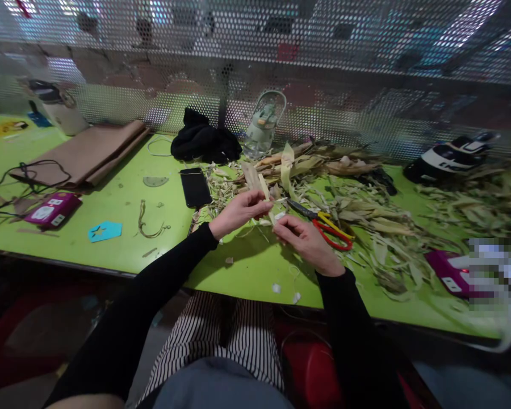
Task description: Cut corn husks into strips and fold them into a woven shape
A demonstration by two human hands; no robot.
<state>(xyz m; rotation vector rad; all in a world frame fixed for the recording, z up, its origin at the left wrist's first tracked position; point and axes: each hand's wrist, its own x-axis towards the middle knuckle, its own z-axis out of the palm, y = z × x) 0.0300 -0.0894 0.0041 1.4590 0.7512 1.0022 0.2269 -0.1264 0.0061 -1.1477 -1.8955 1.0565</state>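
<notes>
Over the near part of the table, my left hand (244, 209) pinches a pale strip of dried corn husk (264, 186) that sticks up past its fingertips. Just to the right and a little closer, my right hand (307, 241) has its thumb and fingers closed at the lower end of the same strip. A pair of scissors (333, 237) with red and yellow handles lies beside my right hand, blades toward my fingers. Husk pieces (366, 213) and shreds are heaped behind and to the right of both hands.
A black phone (195, 187), black cloth (204, 139) and clear green-lidded bottle (262, 128) stand or lie behind. Leftward are brown paper (89, 153), a magenta device (53, 210) and a blue cutout (105, 231). A perforated metal screen (153, 85) backs the green table (114, 199).
</notes>
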